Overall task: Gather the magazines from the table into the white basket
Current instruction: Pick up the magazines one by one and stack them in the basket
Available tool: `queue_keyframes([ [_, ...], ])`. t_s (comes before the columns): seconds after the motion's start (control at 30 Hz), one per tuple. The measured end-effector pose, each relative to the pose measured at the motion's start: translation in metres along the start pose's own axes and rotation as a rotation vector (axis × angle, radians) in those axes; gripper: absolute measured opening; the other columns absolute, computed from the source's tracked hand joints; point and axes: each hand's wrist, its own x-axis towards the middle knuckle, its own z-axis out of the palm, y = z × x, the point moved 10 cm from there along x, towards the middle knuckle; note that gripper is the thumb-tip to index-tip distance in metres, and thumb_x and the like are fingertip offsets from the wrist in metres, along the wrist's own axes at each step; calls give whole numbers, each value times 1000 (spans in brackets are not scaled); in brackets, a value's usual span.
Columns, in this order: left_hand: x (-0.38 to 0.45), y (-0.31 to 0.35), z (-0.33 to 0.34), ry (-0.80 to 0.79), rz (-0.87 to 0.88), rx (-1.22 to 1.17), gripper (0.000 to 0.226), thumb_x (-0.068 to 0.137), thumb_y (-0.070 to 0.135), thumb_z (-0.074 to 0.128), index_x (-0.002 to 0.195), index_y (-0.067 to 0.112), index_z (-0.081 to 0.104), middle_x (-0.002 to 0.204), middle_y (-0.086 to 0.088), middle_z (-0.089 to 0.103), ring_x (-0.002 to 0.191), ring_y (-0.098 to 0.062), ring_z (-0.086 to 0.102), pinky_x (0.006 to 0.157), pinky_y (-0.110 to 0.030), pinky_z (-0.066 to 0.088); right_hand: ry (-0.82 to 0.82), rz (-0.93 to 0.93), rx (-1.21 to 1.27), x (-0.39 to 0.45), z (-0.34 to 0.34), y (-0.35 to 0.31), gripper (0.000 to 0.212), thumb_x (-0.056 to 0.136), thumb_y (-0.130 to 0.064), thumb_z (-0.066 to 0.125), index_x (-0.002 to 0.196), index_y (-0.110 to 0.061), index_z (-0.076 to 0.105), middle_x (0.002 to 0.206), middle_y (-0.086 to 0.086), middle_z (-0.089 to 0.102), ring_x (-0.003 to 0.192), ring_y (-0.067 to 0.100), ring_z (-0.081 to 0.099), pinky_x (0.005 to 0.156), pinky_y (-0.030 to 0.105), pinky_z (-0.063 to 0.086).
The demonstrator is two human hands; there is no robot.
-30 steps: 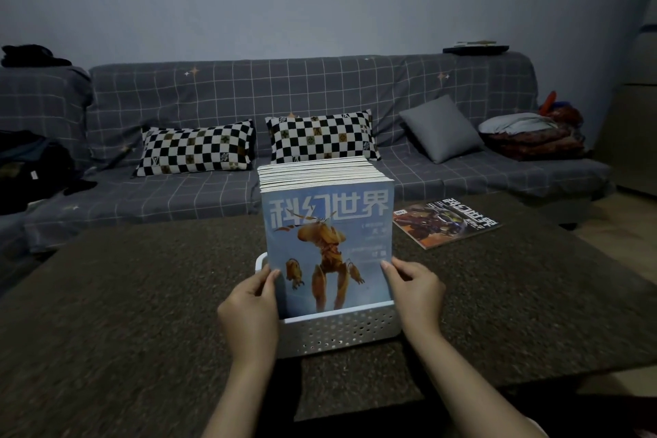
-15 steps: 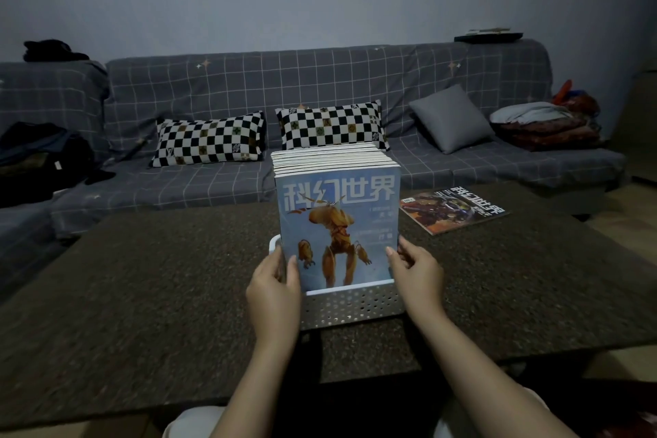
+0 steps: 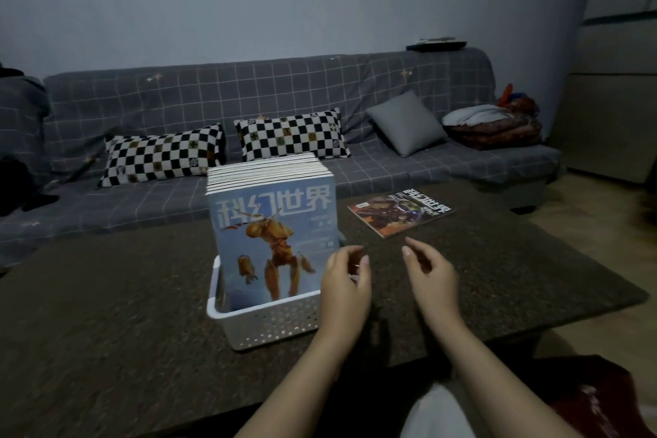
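Note:
A white perforated basket (image 3: 273,325) stands on the dark table (image 3: 106,313) with several magazines upright in it. The front one (image 3: 273,235) has a light blue cover with an orange robot. A single magazine (image 3: 401,212) with a dark red cover lies flat on the table to the right, beyond my hands. My left hand (image 3: 346,284) hovers at the basket's right front corner, fingers loosely curled, holding nothing. My right hand (image 3: 432,277) floats over the table to the right of it, fingers apart and empty, short of the flat magazine.
A grey checked sofa (image 3: 284,99) runs behind the table with two checkered pillows (image 3: 163,155), a grey cushion (image 3: 407,123) and folded cloth (image 3: 492,124) at its right end. A red patterned thing (image 3: 604,402) shows at the lower right. Wooden floor lies right of the table.
Both hands have let go of the front magazine and basket and moved right. The camera view has shifted right, so the basket now sits further left.

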Motion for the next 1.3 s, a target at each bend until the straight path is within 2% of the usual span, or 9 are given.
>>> queue_keyframes([
  [0.27,63,-11,137,-211,-125,-35,29,95,26,49,123,20,55,123,-1,57,109,-12,56,97,-36,47,-45,37,-231,81,-38,75,29,91,-22,55,119,-17,63,116,5,62,88,1,51,64,-5,33],
  [0.33,90,-25,167,-210,-170,13,37,95,28,47,131,17,50,128,-4,55,113,-16,55,98,-38,47,-84,17,-284,105,-32,93,30,90,-23,55,119,-18,62,115,6,62,92,4,53,72,3,36],
  [0.4,119,-41,196,-214,-187,100,41,96,29,45,134,16,47,131,-6,54,117,-19,53,101,-42,44,-129,-5,-370,131,-20,112,32,90,-26,55,121,-19,61,119,6,62,105,15,56,91,23,42],
  [0.47,147,-59,224,-232,-182,230,41,96,31,43,135,19,46,134,-5,54,122,-20,50,106,-44,38,-167,-19,-509,156,-4,132,36,91,-33,51,125,-25,57,125,3,59,116,22,53,99,32,40],
  [0.57,188,-94,261,-275,-182,421,41,96,32,38,135,22,45,137,-5,52,126,-24,45,108,-46,31,-233,-23,-669,193,22,162,41,93,-42,42,132,-34,47,138,-5,48,127,20,41,103,32,30],
  [0.7,236,-150,298,-370,-169,642,45,96,38,34,139,25,39,149,-8,37,139,-26,29,115,-52,15,-329,2,-824,234,47,204,49,95,-49,29,141,-35,32,152,0,29,138,20,22,111,36,16],
  [0.9,304,-208,315,-485,-119,869,66,90,65,22,147,32,24,157,-12,17,145,-29,12,116,-50,4,-256,-70,-941,253,51,219,60,90,-59,24,143,-32,26,152,1,26,136,24,21,110,40,16],
  [1.1,307,-201,310,-411,-79,862,70,82,73,33,137,31,41,135,-15,41,126,-33,33,104,-46,25,-227,17,-964,253,44,221,60,91,-55,28,145,-28,23,152,10,21,135,27,20,111,41,14],
  [1.3,266,-180,285,-327,-284,753,76,68,75,58,121,20,56,122,-16,51,115,-33,45,97,-40,39,-241,148,-997,245,23,223,56,96,-44,27,146,-21,18,154,8,17,137,26,19,113,40,11],
])
